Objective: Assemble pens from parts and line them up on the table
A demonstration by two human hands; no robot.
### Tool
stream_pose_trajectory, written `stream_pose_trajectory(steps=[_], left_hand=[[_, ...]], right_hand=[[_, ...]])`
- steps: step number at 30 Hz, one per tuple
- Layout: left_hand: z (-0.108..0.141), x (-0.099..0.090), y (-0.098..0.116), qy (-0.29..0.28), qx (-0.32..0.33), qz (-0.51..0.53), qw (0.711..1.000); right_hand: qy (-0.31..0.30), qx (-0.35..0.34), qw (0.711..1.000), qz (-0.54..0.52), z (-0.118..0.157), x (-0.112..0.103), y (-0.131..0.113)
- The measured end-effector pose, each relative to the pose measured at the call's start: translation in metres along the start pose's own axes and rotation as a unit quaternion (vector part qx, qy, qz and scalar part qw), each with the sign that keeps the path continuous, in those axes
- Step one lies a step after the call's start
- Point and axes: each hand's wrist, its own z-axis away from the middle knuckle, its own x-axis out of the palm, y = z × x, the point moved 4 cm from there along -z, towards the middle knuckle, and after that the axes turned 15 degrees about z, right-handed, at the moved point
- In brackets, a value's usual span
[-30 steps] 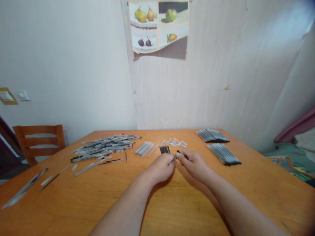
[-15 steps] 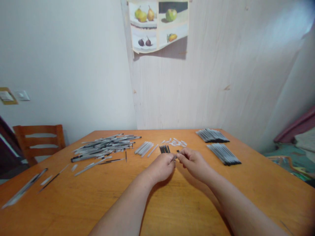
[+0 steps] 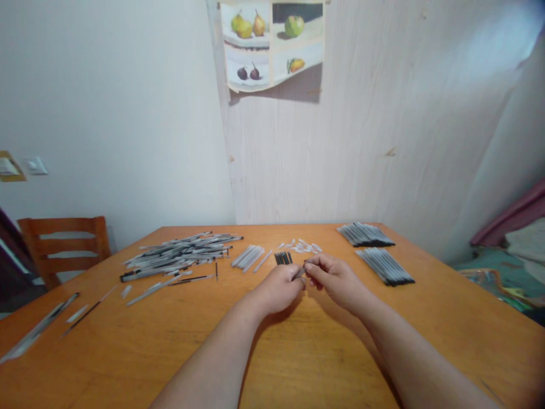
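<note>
My left hand (image 3: 283, 287) is closed around a slim grey pen (image 3: 300, 273), most of it hidden by the fingers. My right hand (image 3: 330, 278) pinches at the pen's far end, fingertips close against the left ones. Just beyond the left hand lies a short row of black sticks (image 3: 283, 259), like refills or caps. Clear pen barrels (image 3: 247, 258) lie side by side to their left, with one single barrel (image 3: 263, 261) apart. Small whitish clear caps (image 3: 303, 247) are scattered behind the black row.
A loose heap of pens (image 3: 179, 257) covers the table's back left. Two neat rows of black-ended pens, a far one (image 3: 365, 234) and a nearer one (image 3: 385, 267), lie at the right. Stray pens (image 3: 40, 328) and a thin refill (image 3: 87, 312) lie front left. A wooden chair (image 3: 63, 244) stands beyond.
My right fingers have closed over the small dark end that stuck out above them. Both hands stay together in the same place; the view has shifted slightly.
</note>
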Motion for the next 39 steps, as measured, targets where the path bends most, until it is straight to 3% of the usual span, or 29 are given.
stream_pose_trajectory(steps=[7, 15, 24, 29, 39], left_hand=[[0.0058, -0.0012, 0.0032, 0.012, -0.081, 0.121, 0.989], [0.0037, -0.0038, 0.0025, 0.037, -0.028, 0.031, 0.998], [0.0067, -0.0051, 0.0056, 0.027, -0.06, 0.128, 0.99], [0.0076, -0.004, 0.0083, 0.015, -0.065, 0.153, 0.986], [0.006, -0.0037, 0.0075, 0.062, -0.039, 0.13, 0.989]], right_hand=[[0.007, 0.04, 0.998, -0.047, -0.0005, -0.0046, 0.0031], [0.031, 0.066, 0.996, -0.043, -0.0022, -0.0009, 0.007], [-0.014, 0.082, 0.971, -0.225, -0.0001, -0.0027, 0.005], [-0.023, 0.101, 0.964, -0.245, 0.0005, -0.0023, 0.004], [0.0, 0.133, 0.96, -0.248, -0.0002, 0.0026, 0.0054]])
